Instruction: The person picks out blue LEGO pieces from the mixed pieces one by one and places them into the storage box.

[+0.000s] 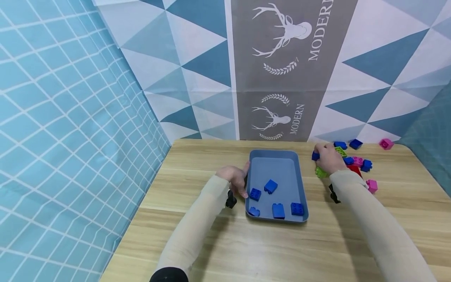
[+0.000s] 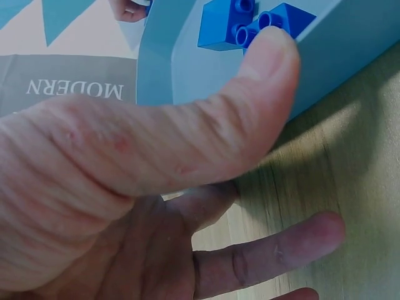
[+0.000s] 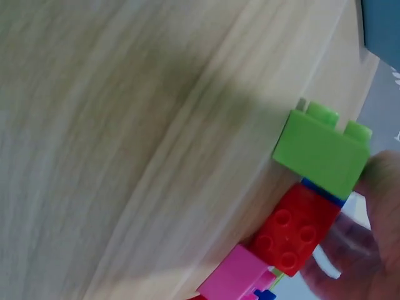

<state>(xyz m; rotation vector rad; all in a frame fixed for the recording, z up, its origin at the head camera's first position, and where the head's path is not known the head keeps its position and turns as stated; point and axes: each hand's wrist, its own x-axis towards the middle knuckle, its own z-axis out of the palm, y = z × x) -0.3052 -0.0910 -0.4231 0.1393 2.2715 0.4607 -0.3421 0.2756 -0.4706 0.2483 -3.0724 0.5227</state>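
While the left hand (image 1: 234, 176) lay along the left side of the grey-blue tray (image 1: 273, 166), its fingers loosely spread, the right hand (image 1: 329, 158) was over the loose pieces farther right, pinching a blue brick (image 1: 315, 156) at its fingertips. That piece was outside the tray, above the wood-grained bench (image 1: 246, 250). Five other blue bricks (image 1: 278, 211) sat inside the tray, mostly in its near half. Close under the right hand was a green brick (image 1: 320, 172); a red brick (image 3: 297, 228) (its studs plain in the right wrist view) showed between green and pink ones.
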